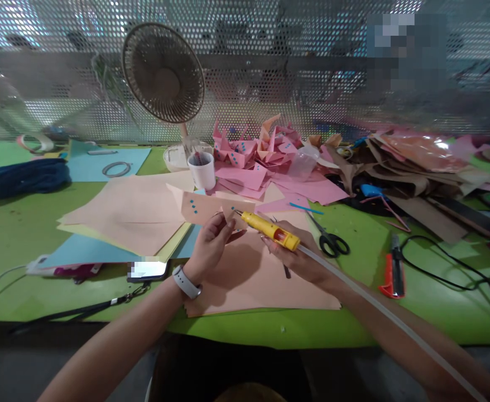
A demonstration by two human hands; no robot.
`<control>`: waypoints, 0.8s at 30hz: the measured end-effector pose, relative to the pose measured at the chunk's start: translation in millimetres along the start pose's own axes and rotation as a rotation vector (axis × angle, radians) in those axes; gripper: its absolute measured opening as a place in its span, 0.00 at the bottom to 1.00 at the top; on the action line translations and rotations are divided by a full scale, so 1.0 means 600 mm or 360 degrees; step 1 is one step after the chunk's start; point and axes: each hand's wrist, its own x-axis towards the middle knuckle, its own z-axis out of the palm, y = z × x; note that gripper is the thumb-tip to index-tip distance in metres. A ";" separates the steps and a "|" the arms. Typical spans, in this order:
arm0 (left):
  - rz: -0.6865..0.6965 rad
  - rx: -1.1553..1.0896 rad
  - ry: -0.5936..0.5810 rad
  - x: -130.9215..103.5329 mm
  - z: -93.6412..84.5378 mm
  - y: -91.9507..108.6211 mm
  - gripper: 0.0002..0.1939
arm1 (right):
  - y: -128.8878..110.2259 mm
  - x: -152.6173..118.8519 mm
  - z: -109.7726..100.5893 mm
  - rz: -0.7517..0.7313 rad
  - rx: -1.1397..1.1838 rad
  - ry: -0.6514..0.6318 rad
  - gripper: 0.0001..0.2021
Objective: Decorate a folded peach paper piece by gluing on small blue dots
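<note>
My left hand (pixel 211 243), with a pale watch on its wrist, pinches a folded peach paper piece (pixel 207 210) upright near the middle of the table. Small blue dots mark its face. In my right hand (pixel 289 251) is a yellow glue gun (pixel 270 229). Its thin metal tip points left at a blue dot beside my left fingertips; whether it touches the paper I cannot tell. A long whitish stick (pixel 366 298) trails from the tool's back end over my right forearm. Under both hands lies a stack of peach sheets (pixel 245 287). A dark narrow object beneath my right hand is mostly hidden.
Black-handled scissors (pixel 334 244) and a red-orange cutter (pixel 393 273) lie right. Behind are pink folded papers (pixel 239 153), a white cup (pixel 202 170) and a fan (pixel 164 75). Paper sheets (pixel 123 204) and a phone (pixel 148 270) are left. A black cable (pixel 441 273) curls right.
</note>
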 end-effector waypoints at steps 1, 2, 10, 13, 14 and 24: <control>-0.0001 0.0001 -0.0003 0.000 0.000 0.000 0.12 | 0.001 0.000 0.000 0.0005 0.0006 -0.0005 0.10; -0.0002 0.0004 -0.0004 0.000 0.000 0.000 0.12 | 0.001 0.000 0.000 0.0009 0.0010 -0.0016 0.10; -0.0016 0.0007 -0.0013 0.000 0.002 0.003 0.13 | 0.003 0.001 0.000 -0.0050 0.0017 -0.0035 0.09; -0.0014 0.0012 -0.0011 -0.001 0.002 0.004 0.12 | 0.004 0.000 0.000 -0.0056 -0.0003 -0.0034 0.10; -0.0013 0.0014 -0.0008 -0.001 0.002 0.004 0.12 | 0.004 0.000 -0.001 -0.0044 -0.0011 -0.0034 0.10; -0.0024 -0.0009 0.0003 -0.001 0.000 0.004 0.13 | 0.010 0.001 0.001 -0.0151 -0.0038 0.0007 0.08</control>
